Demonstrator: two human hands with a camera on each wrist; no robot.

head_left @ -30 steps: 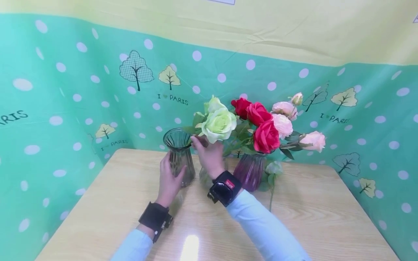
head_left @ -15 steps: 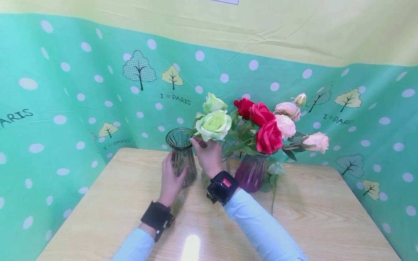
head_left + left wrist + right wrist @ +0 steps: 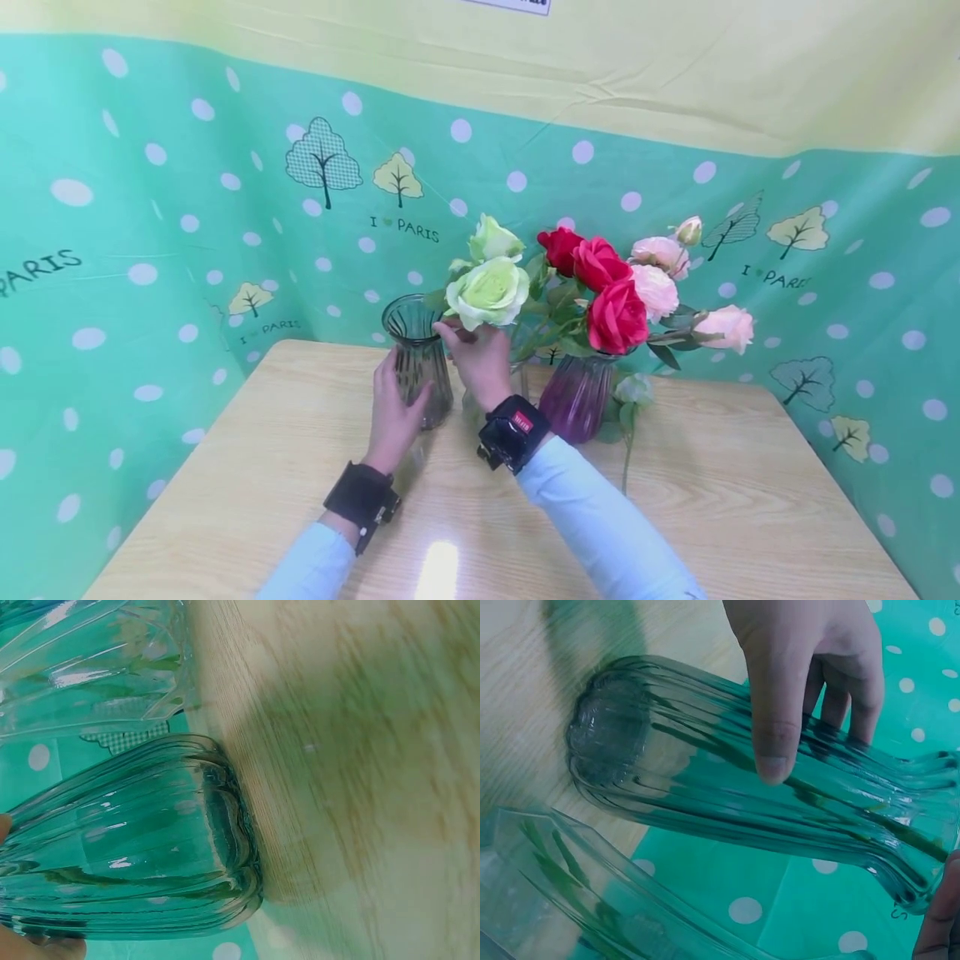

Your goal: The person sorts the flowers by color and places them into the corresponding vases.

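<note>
A ribbed, smoky-teal glass vase stands upright at the table's back left. My left hand grips its side, thumb and fingers around the glass; in the right wrist view the thumb lies along the ribs. At the rim, my right hand pinches the stem of a pale green artificial rose, whose blooms lean above the hand. Inside this vase a green stem slants from the rim toward the base. The right fingers show only at the lower right edge of the right wrist view.
A clear vase with green stems stands close beside the teal one, partly behind my right hand. Farther right, a purple vase holds red roses and pink flowers. Another pale flower lies on the table.
The green rose has shifted slightly left and its blooms have turned, with my right hand staying at the rim. My left hand keeps its grip on the vase. The head view has shifted slightly.
</note>
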